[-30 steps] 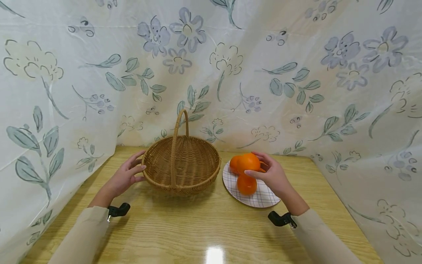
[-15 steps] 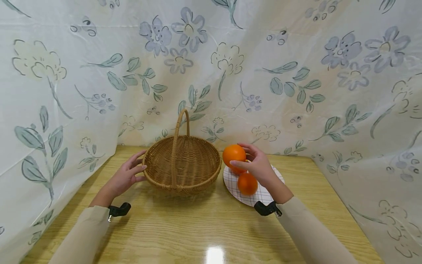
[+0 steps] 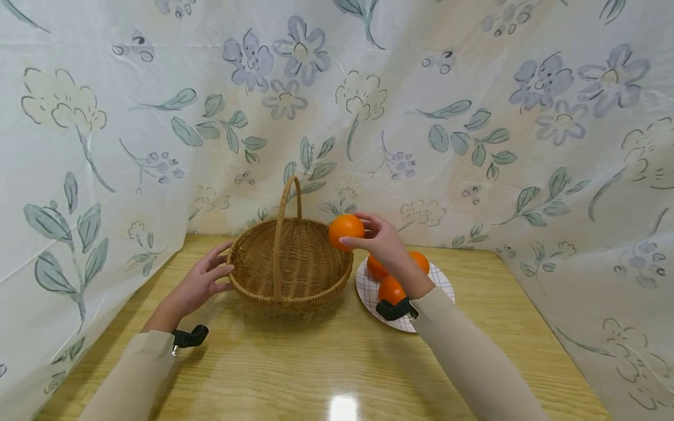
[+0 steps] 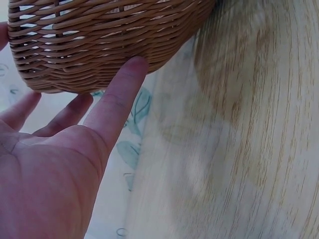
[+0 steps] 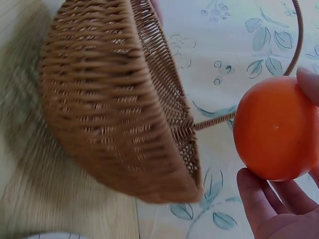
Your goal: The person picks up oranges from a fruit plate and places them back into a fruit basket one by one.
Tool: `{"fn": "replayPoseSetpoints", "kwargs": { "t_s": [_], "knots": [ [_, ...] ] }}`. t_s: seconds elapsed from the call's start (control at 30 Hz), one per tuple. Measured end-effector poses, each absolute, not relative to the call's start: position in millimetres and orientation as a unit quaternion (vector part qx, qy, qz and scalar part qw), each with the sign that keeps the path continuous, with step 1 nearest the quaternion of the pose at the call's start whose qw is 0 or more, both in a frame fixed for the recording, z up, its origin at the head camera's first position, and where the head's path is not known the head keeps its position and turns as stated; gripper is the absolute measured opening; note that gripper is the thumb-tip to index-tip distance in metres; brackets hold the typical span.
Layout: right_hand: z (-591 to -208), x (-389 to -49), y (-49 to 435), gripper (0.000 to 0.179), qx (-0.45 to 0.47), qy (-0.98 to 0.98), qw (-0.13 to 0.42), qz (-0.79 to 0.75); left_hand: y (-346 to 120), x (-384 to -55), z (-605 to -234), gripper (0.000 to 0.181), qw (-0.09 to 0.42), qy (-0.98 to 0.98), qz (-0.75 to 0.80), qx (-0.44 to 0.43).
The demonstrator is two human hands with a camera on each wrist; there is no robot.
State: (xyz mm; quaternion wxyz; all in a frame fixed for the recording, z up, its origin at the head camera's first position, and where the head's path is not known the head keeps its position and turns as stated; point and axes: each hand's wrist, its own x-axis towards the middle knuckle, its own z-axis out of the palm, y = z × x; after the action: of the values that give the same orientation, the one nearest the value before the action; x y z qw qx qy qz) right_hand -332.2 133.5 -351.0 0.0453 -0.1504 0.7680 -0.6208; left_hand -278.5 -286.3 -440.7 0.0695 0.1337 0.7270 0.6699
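Note:
A brown wicker basket (image 3: 316,263) with a tall arched handle (image 3: 279,245) stands at the back of the table. My left hand (image 3: 201,278) rests on its left side, and in the left wrist view the extended thumb (image 4: 117,99) touches the weave. In the head view, my right hand (image 3: 381,242) grips an orange (image 3: 346,232) over the basket's right rim; the right wrist view shows the thumb and fingers around this orange (image 5: 274,129). To the right, a round checked plate (image 3: 368,298) carries more oranges (image 3: 391,289), partly hidden behind my right wrist.
Everything stands on a wooden tabletop (image 3: 295,362). A floral sheet (image 3: 368,128) hangs behind the table and along both sides. Black wrist mounts (image 3: 191,336) sit on both forearms, the right one in front of the plate.
My right hand has lifted the orange off the pile on the plate and carried it left and up to the basket's rim. My left hand stays at the basket.

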Motion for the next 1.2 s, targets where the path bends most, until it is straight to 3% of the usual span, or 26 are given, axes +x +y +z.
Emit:
{"fn": "replayPoseSetpoints", "kwargs": {
  "t_s": [0.43, 1.2],
  "knots": [
    [-343.3, -351.2, 88.3, 0.061, -0.181, 0.751, 0.059, -0.633, -285.9, -278.0, -442.8, 0.069, 0.074, 0.723, 0.673, 0.134],
    [-357.1, -381.4, 14.7, 0.066, -0.178, 0.767, 0.102, -0.607, -287.5, -277.1, -442.0, 0.068, 0.071, 0.720, 0.676, 0.140]
  ]
}}
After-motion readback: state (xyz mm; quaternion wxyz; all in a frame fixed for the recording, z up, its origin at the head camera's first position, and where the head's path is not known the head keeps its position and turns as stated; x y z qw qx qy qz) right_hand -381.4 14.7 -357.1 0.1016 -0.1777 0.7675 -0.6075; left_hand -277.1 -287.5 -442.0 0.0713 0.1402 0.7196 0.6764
